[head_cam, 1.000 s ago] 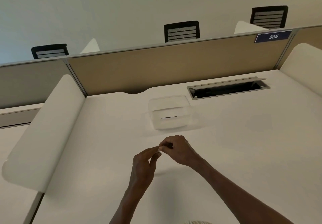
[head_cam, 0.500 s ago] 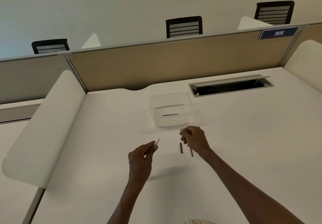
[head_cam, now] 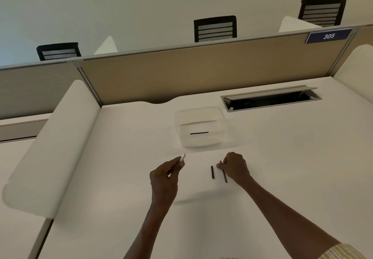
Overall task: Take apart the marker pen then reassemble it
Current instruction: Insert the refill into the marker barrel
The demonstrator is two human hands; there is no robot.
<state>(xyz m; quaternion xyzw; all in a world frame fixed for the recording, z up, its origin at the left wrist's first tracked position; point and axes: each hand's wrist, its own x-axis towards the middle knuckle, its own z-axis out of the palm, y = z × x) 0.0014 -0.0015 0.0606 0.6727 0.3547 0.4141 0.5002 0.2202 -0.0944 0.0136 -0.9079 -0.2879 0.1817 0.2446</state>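
Your left hand (head_cam: 163,178) hovers over the white desk (head_cam: 282,168) with its fingers (head_cam: 177,163) curled around a slim white marker barrel (head_cam: 182,157), whose end pokes out toward the clear plastic tray (head_cam: 199,126) farther back. Just right of it, a short black rod (head_cam: 212,172) lies loose on the desk. Beside that, your right hand (head_cam: 235,167) rests knuckles-up, its fingers bent down onto the top of a longer thin black rod (head_cam: 224,175); whether they pinch it, you cannot tell.

Soft, even light is falling from above, leaving faint shadows under the arms on the worktop (head_cam: 282,158); edges are bowing, details slightly blurring.
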